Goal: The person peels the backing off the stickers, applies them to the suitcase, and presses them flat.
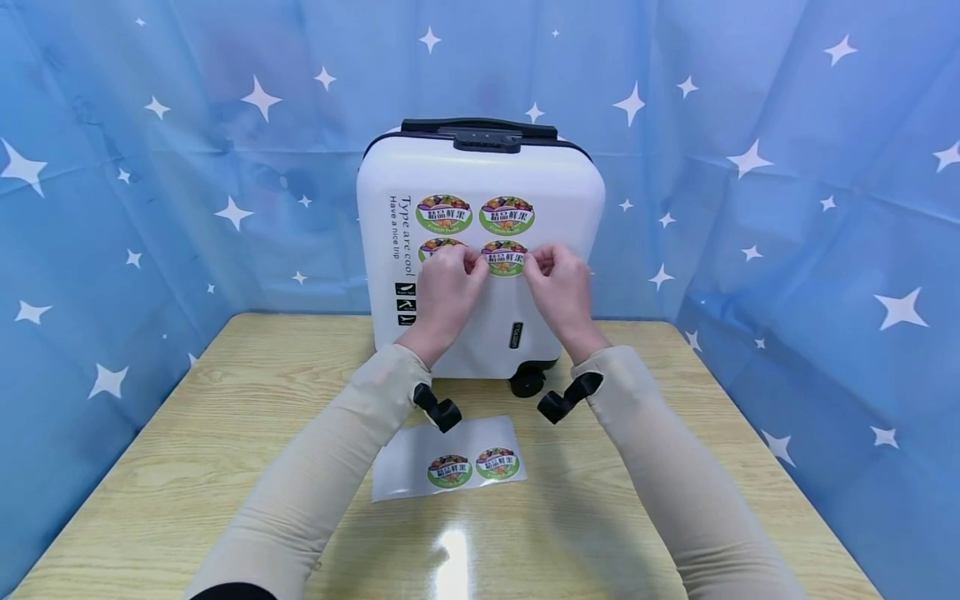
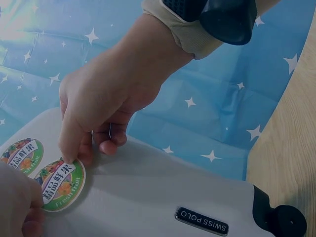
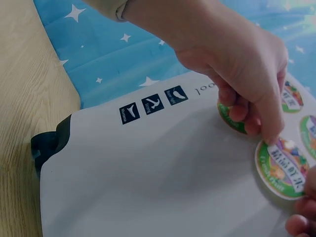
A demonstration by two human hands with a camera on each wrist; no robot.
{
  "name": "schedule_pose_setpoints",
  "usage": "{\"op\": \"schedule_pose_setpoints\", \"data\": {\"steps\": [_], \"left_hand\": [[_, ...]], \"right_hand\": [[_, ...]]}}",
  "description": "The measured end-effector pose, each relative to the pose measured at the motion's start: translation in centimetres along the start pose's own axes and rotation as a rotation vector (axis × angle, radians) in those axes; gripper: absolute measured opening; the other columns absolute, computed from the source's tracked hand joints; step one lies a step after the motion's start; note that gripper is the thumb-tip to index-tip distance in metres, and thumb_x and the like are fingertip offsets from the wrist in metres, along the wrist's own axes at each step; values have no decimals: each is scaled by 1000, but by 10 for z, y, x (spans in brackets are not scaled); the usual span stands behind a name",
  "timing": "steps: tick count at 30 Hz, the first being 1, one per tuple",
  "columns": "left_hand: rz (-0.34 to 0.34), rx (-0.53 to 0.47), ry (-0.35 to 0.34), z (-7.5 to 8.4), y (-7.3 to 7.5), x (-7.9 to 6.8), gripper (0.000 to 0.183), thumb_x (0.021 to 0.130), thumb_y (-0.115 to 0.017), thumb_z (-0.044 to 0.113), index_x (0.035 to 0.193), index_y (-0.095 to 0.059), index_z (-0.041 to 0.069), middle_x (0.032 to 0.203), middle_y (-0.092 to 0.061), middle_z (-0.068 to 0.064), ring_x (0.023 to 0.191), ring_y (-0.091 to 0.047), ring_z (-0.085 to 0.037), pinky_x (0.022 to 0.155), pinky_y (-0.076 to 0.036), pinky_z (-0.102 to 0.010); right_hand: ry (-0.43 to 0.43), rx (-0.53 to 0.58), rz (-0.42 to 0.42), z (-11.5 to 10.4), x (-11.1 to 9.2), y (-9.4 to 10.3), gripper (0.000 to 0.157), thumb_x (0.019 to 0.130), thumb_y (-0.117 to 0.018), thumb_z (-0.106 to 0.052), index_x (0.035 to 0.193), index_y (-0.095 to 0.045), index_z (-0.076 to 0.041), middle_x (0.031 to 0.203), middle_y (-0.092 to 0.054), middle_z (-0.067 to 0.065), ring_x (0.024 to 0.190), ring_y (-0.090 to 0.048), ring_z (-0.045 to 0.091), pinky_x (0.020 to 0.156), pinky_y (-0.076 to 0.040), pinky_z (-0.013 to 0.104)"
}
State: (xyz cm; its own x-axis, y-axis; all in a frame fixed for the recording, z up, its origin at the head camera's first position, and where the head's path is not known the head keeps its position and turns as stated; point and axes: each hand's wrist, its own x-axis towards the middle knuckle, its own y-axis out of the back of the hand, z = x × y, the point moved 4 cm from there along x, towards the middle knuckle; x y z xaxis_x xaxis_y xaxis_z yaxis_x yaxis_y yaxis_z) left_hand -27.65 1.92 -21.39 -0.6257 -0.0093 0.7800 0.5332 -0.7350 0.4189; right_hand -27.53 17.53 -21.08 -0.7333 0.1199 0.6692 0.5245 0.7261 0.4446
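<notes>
A round fruit sticker (image 1: 504, 258) is held against the front of a white suitcase (image 1: 480, 321), below another sticker. My left hand (image 1: 447, 287) pinches its left edge between thumb and curled fingers, partly covering a neighbouring sticker (image 1: 437, 247). On the opposite edge, my right hand (image 1: 558, 287) pinches it the same way. The left wrist view shows the right hand (image 2: 106, 98) with its thumb on the sticker's (image 2: 64, 187) rim. In the right wrist view the left hand's (image 3: 242, 69) thumb presses the edge, and the right fingertips (image 3: 301, 224) show at the frame's side.
Two more stickers, an upper left one (image 1: 444, 214) and an upper right one (image 1: 507, 216), are on the suitcase. A backing sheet (image 1: 465, 433) with two stickers lies on the wooden table (image 1: 285, 367) in front. A blue starry curtain (image 1: 225, 125) surrounds the table.
</notes>
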Motion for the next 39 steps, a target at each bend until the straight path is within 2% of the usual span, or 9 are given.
{"op": "schedule_pose_setpoints", "data": {"steps": [5, 12, 19, 26, 32, 35, 39], "left_hand": [[6, 8, 5, -1, 2, 1, 12, 85, -61, 10, 76, -66, 4, 72, -62, -5, 65, -54, -14, 57, -45, -23], [-9, 16, 24, -1, 3, 2, 12, 86, -64, 13, 79, -67, 3, 75, -64, -5, 66, -56, -14, 58, -45, -23], [-29, 23, 66, -5, 4, 2, 18, 87, -66, 21, 80, -65, 4, 76, -63, -5, 67, -56, -13, 58, -45, -22], [-37, 10, 107, -13, 5, -1, 22, 86, -67, 26, 82, -66, 4, 77, -63, -5, 67, -56, -13, 57, -45, -23], [-34, -4, 110, -13, 5, -3, 22, 86, -68, 26, 79, -65, 5, 74, -62, -4, 65, -54, -13, 56, -44, -23], [-31, 7, 94, -12, 7, 0, 29, 86, -67, 32, 75, -66, 5, 68, -61, -3, 60, -53, -12, 54, -42, -23], [-34, 40, 53, -8, 6, 8, 41, 86, -63, 43, 69, -68, 6, 56, -57, 0, 51, -49, -10, 49, -38, -23]], "right_hand": [[31, -40, 19, -2, 0, -3, 13, 88, -58, -11, 81, -61, 0, 75, -61, 10, 66, -55, 21, 58, -44, 30], [18, -77, 31, -2, -1, -4, 14, 89, -57, -13, 82, -60, -1, 77, -61, 10, 67, -56, 21, 59, -45, 32], [-34, -53, 55, 5, -2, 0, 20, 90, -61, -20, 81, -58, -2, 75, -61, 10, 66, -56, 21, 57, -44, 30], [-85, -48, 45, 16, -6, 2, 28, 89, -64, -29, 79, -57, -4, 73, -60, 9, 64, -54, 20, 55, -42, 30], [-89, -71, 49, 18, -7, 4, 28, 87, -66, -30, 79, -59, -4, 73, -61, 9, 64, -54, 21, 56, -42, 30], [-90, -67, 51, 16, -5, 4, 31, 86, -67, -33, 79, -61, -4, 73, -62, 9, 64, -56, 21, 56, -42, 30], [-94, -54, 44, 11, -2, 5, 41, 85, -63, -45, 79, -62, -4, 72, -63, 8, 63, -56, 20, 54, -42, 32]]}}
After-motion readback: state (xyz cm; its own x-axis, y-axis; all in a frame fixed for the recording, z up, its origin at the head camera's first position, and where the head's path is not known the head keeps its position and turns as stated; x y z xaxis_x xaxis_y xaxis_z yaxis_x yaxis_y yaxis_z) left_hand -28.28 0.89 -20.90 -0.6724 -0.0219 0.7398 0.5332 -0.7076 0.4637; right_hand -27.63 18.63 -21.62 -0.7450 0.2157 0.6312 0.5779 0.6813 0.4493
